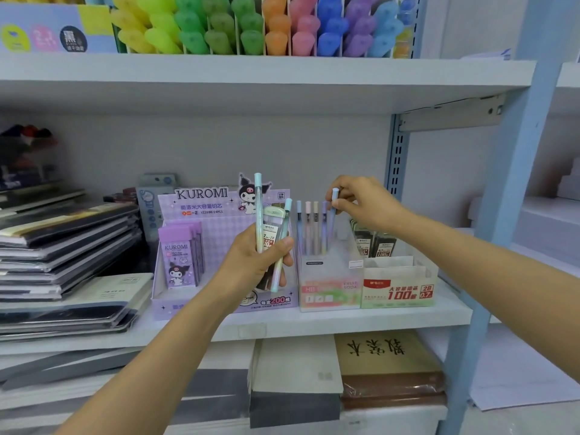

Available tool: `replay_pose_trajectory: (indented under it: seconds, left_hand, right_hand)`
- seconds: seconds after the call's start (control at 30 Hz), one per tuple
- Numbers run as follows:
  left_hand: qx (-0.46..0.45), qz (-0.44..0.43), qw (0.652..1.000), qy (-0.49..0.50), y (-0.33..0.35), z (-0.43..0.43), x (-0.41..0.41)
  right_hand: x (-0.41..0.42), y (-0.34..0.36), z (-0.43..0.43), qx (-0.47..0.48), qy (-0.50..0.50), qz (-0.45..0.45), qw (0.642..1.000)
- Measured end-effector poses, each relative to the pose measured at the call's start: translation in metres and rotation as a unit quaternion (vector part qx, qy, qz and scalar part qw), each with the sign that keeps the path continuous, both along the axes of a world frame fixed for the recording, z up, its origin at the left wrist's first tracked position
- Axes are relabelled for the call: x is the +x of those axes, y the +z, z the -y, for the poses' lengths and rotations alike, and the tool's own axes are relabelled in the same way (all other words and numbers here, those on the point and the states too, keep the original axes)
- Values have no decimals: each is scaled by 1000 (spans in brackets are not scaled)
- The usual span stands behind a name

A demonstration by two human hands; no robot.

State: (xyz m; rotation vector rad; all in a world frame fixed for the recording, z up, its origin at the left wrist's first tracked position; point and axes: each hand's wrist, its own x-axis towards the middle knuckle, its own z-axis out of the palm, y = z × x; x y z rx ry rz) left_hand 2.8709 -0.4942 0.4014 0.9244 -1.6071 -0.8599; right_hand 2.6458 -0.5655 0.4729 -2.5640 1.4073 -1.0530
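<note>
Left hand (pixel 257 262): fingers (pixel 281 279) curled tight round a bundle.
- tall tube (pixel 258 215), mint cap up, near vertical
- tilted tube (pixel 282 246), leaning right, lower end poking out below the fingers
- lead case (pixel 272 224), wedged between the two

Thumb clamps across the front. The bundle hangs in front of the Kuromi display (pixel 201 208), above the shelf (pixel 345 321) lip.

Right hand (pixel 364 202): fingers (pixel 345 203) at a narrow pinch, thumb and forefinger on the blue-capped tube (pixel 334 204) just under its cap. The rest are loosely curled. The tube runs down into the clear box (pixel 329 277) straight below the pinch. Can't tell if its tip touches bottom.

Four tubes (pixel 310 227) stand upright just left of the pinch, tightly spaced. The red-label carton (pixel 398 287) butts against the clear box, below the wrist.

Room: open air above both hands up to the upper shelf (pixel 251 89). The notebook stack (pixel 62 246) is well left of the left fingers. The slotted post (pixel 396 158) is close behind and right of the right fingers.
</note>
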Motion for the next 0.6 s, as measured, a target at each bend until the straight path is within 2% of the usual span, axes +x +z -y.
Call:
replay_pose_trajectory:
  seconds: [0.37,0.47,0.53,0.6]
  left_hand:
    - [-8,-2,1000,4,7,-8,-7]
    - [-6,0,1000,-15,8,-11,-10]
    - [-6,3,1000,-23,9,-12,-12]
    - [-4,8,1000,-22,10,-12,-12]
  right_hand:
    - [3,-2,1,6,-10,-30,999]
    - [3,-6,5,-62,-41,-13,997]
    - [2,-7,9,-122,-80,-25,989]
    - [-1,-8,12,-144,-120,-50,981]
